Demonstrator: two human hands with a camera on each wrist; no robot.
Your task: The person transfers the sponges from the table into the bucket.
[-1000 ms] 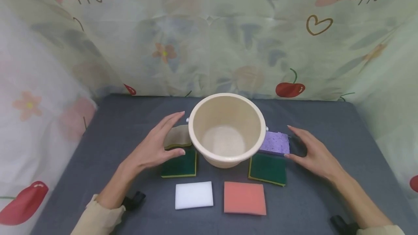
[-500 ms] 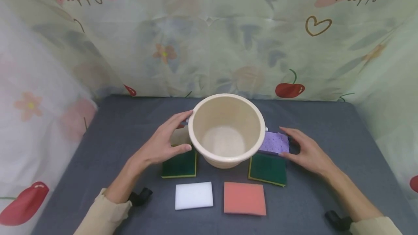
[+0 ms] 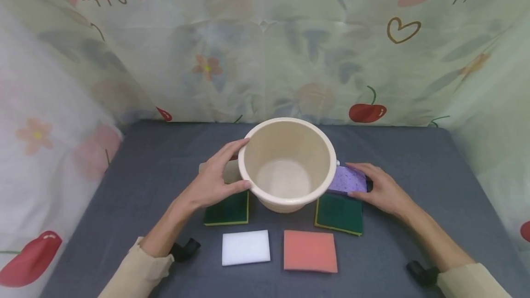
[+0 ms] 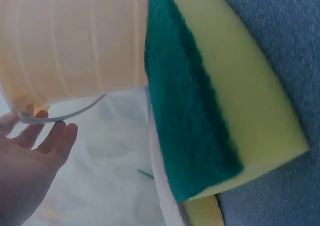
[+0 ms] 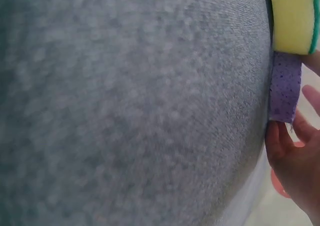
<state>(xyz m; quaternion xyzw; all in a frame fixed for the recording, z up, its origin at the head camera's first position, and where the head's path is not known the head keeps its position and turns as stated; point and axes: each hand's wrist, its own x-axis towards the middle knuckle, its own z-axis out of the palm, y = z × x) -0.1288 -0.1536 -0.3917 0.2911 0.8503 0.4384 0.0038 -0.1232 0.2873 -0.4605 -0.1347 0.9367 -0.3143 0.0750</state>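
Note:
A cream bucket (image 3: 290,144) stands upright on the dark tabletop. My left hand (image 3: 211,183) grips its left side, thumb and index fingertips at the rim; in the left wrist view, its other fingers reach round the thin handle (image 4: 90,106). At the bucket's right, my right hand (image 3: 383,192) holds the outer end of a purple sponge (image 3: 348,179) between thumb and fingers. The bucket overlaps the sponge's inner end. A grey-beige sponge (image 3: 232,172) is partly hidden behind my left hand. Below that hand lies a green-and-yellow scouring sponge (image 3: 227,209).
A second green-and-yellow scouring sponge (image 3: 339,214) lies just in front of the purple one. Closer to me are a white sponge (image 3: 246,247) and a coral sponge (image 3: 310,251), side by side. A patterned curtain (image 3: 265,72) hangs behind the table (image 3: 165,151).
My left hand has moved right, from beside the bucket onto its rim. My right hand has come left and closed on the purple sponge's end. The bucket and sponges have stayed put.

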